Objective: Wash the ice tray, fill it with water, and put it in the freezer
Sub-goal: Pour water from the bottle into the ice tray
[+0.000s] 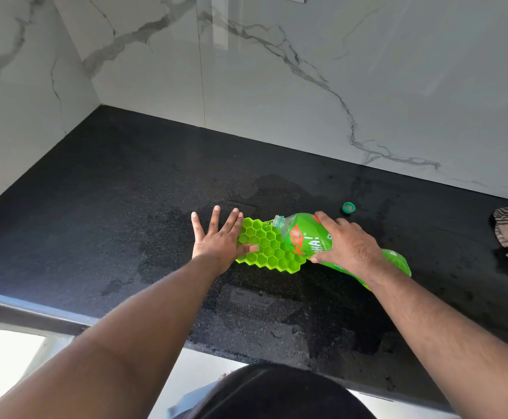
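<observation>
Green honeycomb ice tray [269, 247], lying flat on wet black bench [125, 182]; likely soft, floppy, slippery. Left hand [216, 240] presses its left edge, fingers spread. Right hand [346, 241] grips tilted bottle [304, 240] over tray's right side. Lift supporting both ends.

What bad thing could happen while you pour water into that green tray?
Water could miss the small cups: the bottle is tipped low over the tray, and the counter around it already looks wet. The tray might also slide, since the left hand only presses its edge with flat fingers. The loose cap lies close behind the right hand and could get knocked away.
</observation>
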A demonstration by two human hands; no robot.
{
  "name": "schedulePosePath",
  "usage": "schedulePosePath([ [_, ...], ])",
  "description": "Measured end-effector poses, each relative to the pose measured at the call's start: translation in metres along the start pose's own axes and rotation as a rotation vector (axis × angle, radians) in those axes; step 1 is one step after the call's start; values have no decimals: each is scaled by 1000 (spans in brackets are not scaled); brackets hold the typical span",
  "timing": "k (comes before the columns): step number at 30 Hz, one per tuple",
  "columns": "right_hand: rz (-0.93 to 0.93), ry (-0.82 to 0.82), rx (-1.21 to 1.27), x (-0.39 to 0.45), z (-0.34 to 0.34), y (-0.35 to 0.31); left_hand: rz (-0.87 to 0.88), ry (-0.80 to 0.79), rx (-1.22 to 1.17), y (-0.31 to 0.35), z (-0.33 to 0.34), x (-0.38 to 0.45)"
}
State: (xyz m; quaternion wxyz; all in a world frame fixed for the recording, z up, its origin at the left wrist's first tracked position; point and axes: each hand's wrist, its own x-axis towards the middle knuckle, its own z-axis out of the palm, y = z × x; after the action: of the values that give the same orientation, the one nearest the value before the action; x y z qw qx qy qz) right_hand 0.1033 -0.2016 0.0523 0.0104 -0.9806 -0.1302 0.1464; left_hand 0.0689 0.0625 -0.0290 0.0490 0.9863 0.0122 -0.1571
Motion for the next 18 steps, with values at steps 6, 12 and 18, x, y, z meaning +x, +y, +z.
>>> schedulePosePath([
  [6, -10, 1, 16, 2, -1, -6, -3, -4, -8, 0, -1, -1],
  [12, -26, -1, -5, 4, -2, -11, -2, 2, -20, -1, 0, 0],
  [18, -30, 2, -17, 6, -3, -14, 2, 10, -46, -1, 2, 0],
])
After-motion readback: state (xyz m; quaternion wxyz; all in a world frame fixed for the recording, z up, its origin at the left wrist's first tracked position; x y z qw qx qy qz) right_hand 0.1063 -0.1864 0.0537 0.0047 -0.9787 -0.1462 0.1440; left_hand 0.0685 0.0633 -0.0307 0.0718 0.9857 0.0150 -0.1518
